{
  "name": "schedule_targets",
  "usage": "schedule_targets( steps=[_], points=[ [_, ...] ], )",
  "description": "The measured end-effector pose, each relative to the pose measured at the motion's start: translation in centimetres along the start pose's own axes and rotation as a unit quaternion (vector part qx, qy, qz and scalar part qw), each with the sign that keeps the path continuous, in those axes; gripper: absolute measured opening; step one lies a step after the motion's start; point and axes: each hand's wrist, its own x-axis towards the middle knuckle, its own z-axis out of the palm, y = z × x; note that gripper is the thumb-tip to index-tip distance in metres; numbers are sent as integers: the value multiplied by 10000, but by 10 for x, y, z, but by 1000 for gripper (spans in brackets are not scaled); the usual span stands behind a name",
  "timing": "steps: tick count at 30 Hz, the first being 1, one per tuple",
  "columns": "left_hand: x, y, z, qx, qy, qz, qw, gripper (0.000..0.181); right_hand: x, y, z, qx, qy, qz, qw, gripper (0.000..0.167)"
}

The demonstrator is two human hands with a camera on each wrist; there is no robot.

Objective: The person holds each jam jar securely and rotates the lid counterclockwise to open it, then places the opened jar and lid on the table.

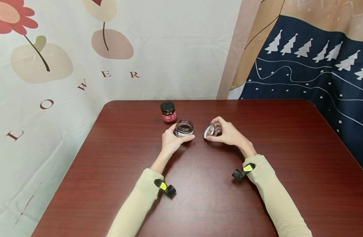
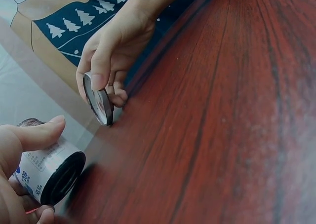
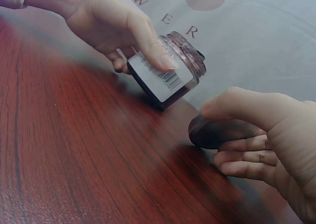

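My left hand [image 1: 171, 141] grips an open glass jar [image 1: 184, 127] with a white label, thumb on the near side and fingers around the far side. The jar's uncovered mouth faces up in the head view, and its dark base [image 2: 64, 177] shows in the left wrist view. To the right of the jar, my right hand [image 1: 227, 131] pinches a round lid [image 1: 209, 130] by its edge between thumb and fingers. The lid stands on edge, its shiny inner side turned toward the jar, apart from it. A barcode [image 3: 172, 80] is visible on the jar's label in the right wrist view.
A second jar [image 1: 168, 112], with a black lid and pink label, stands just behind the left hand. The reddish-brown table [image 1: 205, 197] ends at a back edge near a printed white curtain [image 1: 175, 49]. Dark blue cloth [image 1: 303, 75] hangs at the right.
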Motion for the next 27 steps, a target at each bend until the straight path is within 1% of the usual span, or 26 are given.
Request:
schedule_targets(
  steps=[6, 12, 15, 27],
  points=[
    [0, 0, -1, -14, 25, 16, 10000, 73, 1, 0, -1, -40, -18, 79, 10000, 58],
    [2, -3, -2, -2, 46, 84, 10000, 71, -1, -1, -3, -213, -61, 182, 9996, 60],
    [2, -4, -3, 16, 29, 113, 9999, 71, -1, -1, -4, -322, -57, 171, 9993, 59],
    [2, -4, -4, 169, 21, 174, 9997, 72, 0, 2, -4, -471, 89, 64, 9988, 54]
  ],
)
